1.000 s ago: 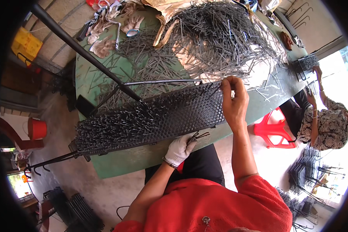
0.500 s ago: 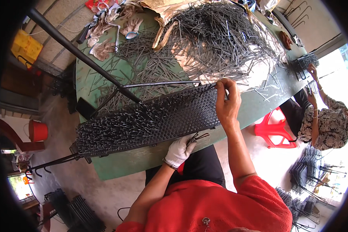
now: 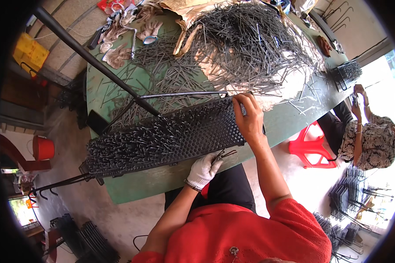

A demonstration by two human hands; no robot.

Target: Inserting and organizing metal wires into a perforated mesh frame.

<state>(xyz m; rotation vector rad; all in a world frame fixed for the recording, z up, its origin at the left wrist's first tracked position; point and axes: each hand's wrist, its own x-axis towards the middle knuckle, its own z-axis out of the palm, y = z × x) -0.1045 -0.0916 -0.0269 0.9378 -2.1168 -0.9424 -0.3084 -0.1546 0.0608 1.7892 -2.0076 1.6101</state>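
A long black perforated rack [image 3: 202, 138] lies slantwise across the near edge of the green table. Thin dark rods [image 3: 140, 140] stand packed in its holes over the left and middle; the right part shows mostly bare holes. My right hand [image 3: 251, 120], bare, rests at the rack's right end with bent fingers closed against the holes near the far edge; whatever they pinch is hidden. Below the rack's near edge, my left hand [image 3: 202, 172] wears a white glove and is closed around a few thin dark rods [image 3: 224, 155] that stick out to the right.
Loose rods form a big heap [image 3: 245, 35] on brown paper across the green table [image 3: 138, 188]. Worn gloves [image 3: 116, 55] lie far left. A black bar [image 3: 92, 59] slants above the rack. Rightward are a red stool [image 3: 311, 147], another person [image 3: 368, 140] and stacked racks [image 3: 349, 193].
My right hand has shifted a little left and down over the rack's right end. My gloved left hand stays put with its rods. The other person's hands have moved lower.
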